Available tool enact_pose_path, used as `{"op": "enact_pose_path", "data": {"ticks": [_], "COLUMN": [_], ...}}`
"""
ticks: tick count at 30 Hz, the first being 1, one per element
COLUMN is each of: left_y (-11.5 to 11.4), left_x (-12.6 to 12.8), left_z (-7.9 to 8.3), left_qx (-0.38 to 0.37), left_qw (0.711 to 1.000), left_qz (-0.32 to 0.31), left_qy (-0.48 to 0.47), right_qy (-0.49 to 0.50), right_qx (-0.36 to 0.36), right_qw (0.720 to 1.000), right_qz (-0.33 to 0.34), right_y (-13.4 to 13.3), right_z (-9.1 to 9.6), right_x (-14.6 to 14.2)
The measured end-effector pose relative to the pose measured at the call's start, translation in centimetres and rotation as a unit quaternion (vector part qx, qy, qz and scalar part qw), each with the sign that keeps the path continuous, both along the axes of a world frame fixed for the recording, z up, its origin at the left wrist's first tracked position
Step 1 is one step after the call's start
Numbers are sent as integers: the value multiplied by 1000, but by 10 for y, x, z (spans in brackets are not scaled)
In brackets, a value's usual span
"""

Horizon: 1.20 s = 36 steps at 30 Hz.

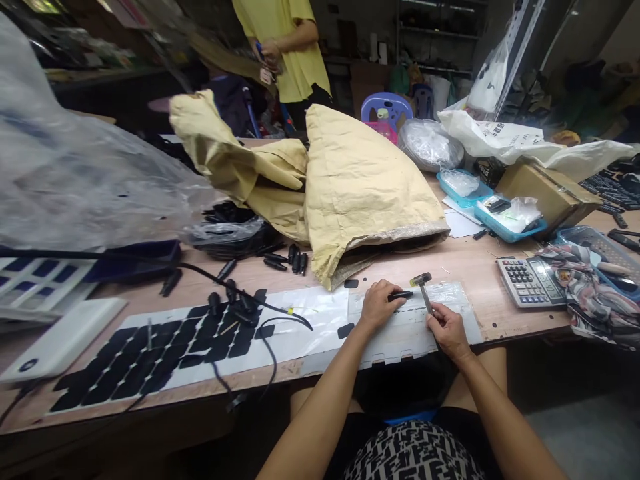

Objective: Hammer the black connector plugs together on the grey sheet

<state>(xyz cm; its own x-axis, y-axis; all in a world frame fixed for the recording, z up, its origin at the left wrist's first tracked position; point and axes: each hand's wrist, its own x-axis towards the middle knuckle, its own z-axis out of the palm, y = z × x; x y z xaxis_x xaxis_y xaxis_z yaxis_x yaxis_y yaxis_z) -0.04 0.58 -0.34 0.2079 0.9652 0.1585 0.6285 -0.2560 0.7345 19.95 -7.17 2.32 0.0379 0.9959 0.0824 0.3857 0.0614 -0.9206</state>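
My left hand [381,303] is closed on a small black cylindrical part [401,295], holding it low over a pale worn board [395,333] at the table's front edge. In my right hand [450,330] is a small hammer [423,288], gripped by its handle. Its head, with a yellowish face on one end, is raised just to the right of the black part and apart from it. To the left lies a white sheet [320,313] with rows of black rounded pieces [165,350]. Several loose black parts [240,307] rest on and behind it.
A big tan sack [370,187] lies behind my hands, its mouth facing right. At right are a calculator [531,281], a patterned cloth [595,293], blue trays [510,223] and a cardboard box [547,190]. A black cable [210,273] crosses the left side. A person in yellow [285,53] stands beyond.
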Motion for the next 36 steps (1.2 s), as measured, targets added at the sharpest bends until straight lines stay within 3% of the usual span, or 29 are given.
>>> {"op": "enact_pose_path", "data": {"ticks": [12, 17, 22, 24, 28, 32, 36], "left_y": [3, 3, 3, 2, 5, 3, -37], "left_x": [2, 2, 2, 2, 3, 1, -3], "left_z": [5, 7, 8, 8, 8, 14, 31], "left_qx": [-29, -27, -29, -34, -47, -40, -58], "left_qw": [999, 999, 999, 999, 999, 999, 985], "left_qz": [19, 22, 24, 22, 20, 9, -29], "left_qy": [-5, -10, -6, -9, -6, -22, -160], "right_qy": [-171, -121, -143, -117, 30, 108, 124], "right_qx": [61, 69, 72, 48, -9, -14, -12], "right_qw": [983, 990, 986, 991, 999, 994, 992], "right_qz": [4, 20, 35, 34, 25, -7, -12], "right_y": [-5, -6, -3, -1, 2, 6, 6], "right_z": [8, 13, 11, 6, -2, -1, 2], "right_x": [1, -4, -10, -9, -1, 3, 4]}}
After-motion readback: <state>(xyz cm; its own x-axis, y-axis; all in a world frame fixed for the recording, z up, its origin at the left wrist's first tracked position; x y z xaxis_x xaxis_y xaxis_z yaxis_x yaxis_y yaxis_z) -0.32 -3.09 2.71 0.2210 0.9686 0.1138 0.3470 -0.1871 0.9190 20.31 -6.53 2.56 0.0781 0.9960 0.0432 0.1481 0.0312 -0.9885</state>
